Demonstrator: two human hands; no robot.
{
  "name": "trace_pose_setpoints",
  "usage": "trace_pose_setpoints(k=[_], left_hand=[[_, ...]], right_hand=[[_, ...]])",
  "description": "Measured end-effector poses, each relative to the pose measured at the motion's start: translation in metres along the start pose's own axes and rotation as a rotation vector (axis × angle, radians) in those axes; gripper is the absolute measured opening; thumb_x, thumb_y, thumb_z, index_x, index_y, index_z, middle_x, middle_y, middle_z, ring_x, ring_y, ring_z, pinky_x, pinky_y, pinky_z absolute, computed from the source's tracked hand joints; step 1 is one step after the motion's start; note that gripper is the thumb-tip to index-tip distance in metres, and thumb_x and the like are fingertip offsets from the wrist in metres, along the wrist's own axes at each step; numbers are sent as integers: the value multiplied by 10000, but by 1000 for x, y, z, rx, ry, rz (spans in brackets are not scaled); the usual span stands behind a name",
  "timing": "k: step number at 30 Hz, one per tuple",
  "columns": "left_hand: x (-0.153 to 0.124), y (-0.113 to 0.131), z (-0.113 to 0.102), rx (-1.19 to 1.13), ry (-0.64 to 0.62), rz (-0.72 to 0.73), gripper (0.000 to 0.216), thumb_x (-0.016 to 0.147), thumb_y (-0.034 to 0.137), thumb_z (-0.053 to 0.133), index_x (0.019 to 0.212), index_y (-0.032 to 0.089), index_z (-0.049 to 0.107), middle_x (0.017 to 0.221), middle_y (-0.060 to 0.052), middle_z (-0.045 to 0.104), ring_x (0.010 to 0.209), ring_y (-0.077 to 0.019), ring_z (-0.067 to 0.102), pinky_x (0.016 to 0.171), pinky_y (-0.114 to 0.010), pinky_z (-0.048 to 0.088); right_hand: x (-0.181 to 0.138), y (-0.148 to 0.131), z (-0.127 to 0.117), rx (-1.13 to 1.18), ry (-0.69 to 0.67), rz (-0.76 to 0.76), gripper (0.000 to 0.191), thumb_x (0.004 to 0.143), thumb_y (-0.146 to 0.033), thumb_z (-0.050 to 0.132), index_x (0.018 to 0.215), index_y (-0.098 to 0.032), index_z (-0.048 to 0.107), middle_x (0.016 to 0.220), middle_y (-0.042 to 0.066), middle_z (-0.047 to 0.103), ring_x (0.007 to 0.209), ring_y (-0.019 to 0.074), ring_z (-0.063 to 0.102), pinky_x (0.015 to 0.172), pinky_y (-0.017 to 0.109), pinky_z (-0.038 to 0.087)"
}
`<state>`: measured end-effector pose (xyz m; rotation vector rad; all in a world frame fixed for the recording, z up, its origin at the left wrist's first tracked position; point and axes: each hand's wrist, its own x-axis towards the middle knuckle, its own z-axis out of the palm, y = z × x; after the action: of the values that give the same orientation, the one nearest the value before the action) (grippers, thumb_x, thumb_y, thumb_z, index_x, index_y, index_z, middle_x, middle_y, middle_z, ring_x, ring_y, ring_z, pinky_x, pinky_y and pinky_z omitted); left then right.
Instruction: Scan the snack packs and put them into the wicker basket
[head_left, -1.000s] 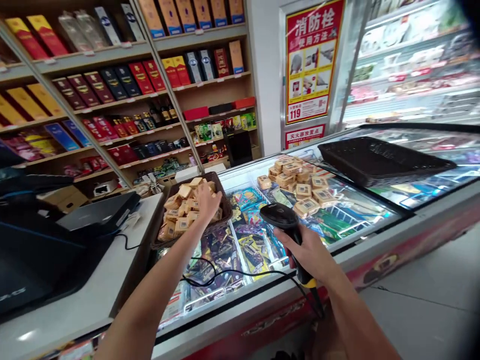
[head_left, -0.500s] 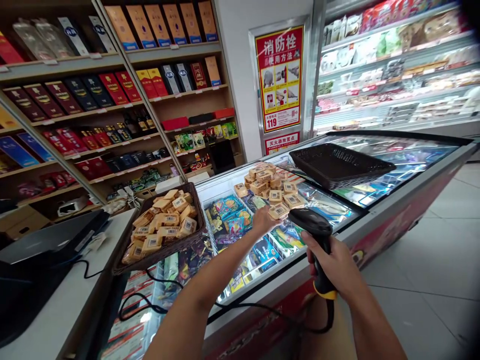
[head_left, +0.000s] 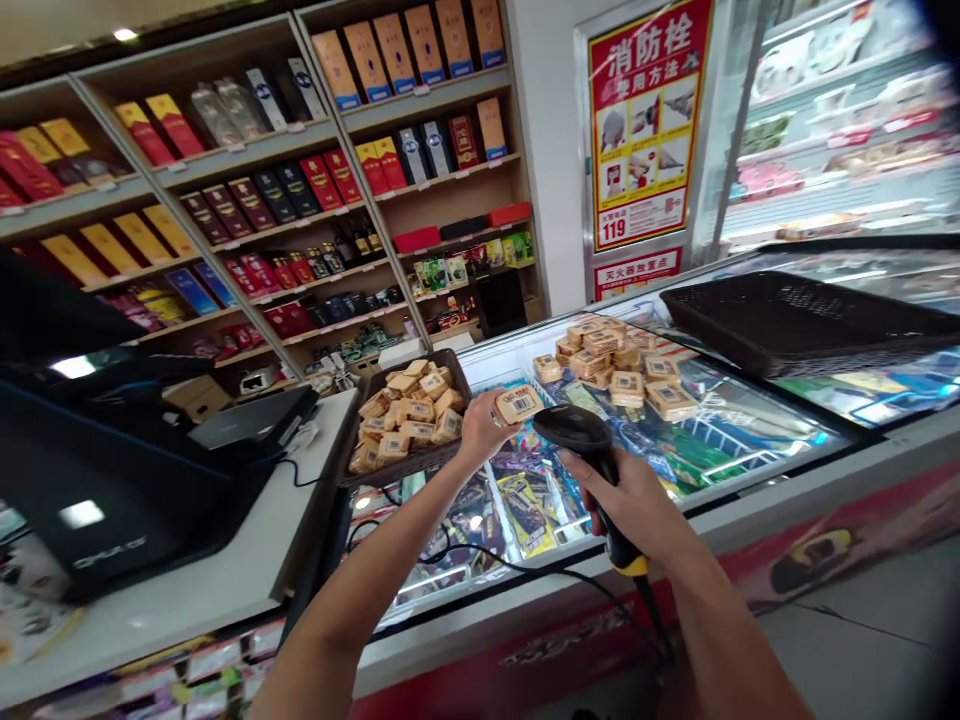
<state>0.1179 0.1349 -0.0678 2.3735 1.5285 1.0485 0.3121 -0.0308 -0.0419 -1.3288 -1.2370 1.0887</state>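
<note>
My left hand grips a small tan packet whose barcode label faces up, held above the glass-topped freezer. Wrapped round the handle of a black barcode scanner is my right hand; the scanner's head points left, close beside the packet. A dark woven basket to the left is heaped with similar packets. On the freezer glass, beyond the scanner, lies a loose pile of more such packets. The scanner's cable trails across the freezer's front edge.
A black empty-looking basket rests on the freezer at right. At left, a counter bears a dark checkout terminal. Shelves of boxed goods and a red wall poster stand behind.
My left hand has lifted the packet away from the pile and carried it left, towards the full basket. The scanner stays beside the packet. My view has turned left.
</note>
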Motion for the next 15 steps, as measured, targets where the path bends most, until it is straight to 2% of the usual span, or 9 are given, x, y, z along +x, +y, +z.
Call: trace_pose_setpoints(k=[3,7,15], left_hand=[[-17,-15,-24,11,28,-19,563,654,199,854,1175,199,639,1195,-106,702,1136,-292,642,1005,-431,492],[-34,-26,-43,2,49,-34,551,673,196,836,1186,210,635,1218,-102,695,1156,-283,636,1011,-413,486],[-51,-41,-64,42,73,-93,561,660,215,862,1177,224,644,1194,-68,693,1137,-254,628,1001,-368,485]], right_hand=[[-2,-5,27,-6,-80,-17,494,809,-712,593,802,-222,539,502,-56,542,376,141,558,422,259,439],[-5,-9,49,-9,-93,-26,515,785,-725,604,804,-214,542,511,-56,545,357,133,544,400,251,427],[-9,-7,58,-19,-104,-3,528,762,-736,636,744,-220,524,512,-49,542,369,134,544,402,257,448]])
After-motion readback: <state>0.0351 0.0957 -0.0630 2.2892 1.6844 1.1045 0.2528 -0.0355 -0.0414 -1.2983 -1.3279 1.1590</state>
